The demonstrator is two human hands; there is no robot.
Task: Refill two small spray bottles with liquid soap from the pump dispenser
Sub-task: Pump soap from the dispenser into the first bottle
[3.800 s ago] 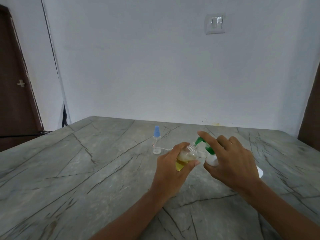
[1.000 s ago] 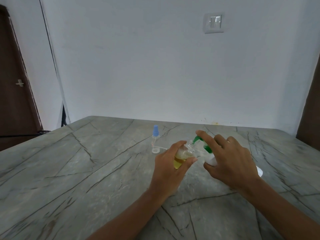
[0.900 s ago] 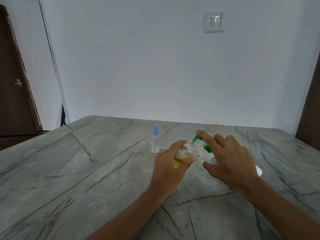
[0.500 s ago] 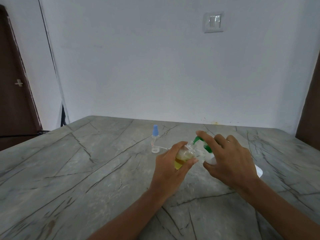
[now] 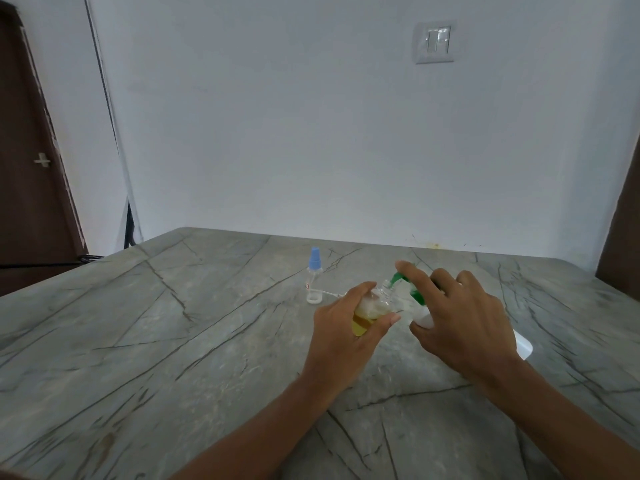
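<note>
Here the left hand grips the tilted spray bottle; the right hand clasps the pump dispenser, forefinger on top. Best play: bottle mouth right under the green nozzle, slow presses.

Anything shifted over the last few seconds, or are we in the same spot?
Nothing visibly changed. The left hand still holds the open spray bottle at the green nozzle, the right hand still holds the pump dispenser, and the blue-capped bottle stands untouched behind.

Grey veined table, white wall switch, dark door at left
</note>
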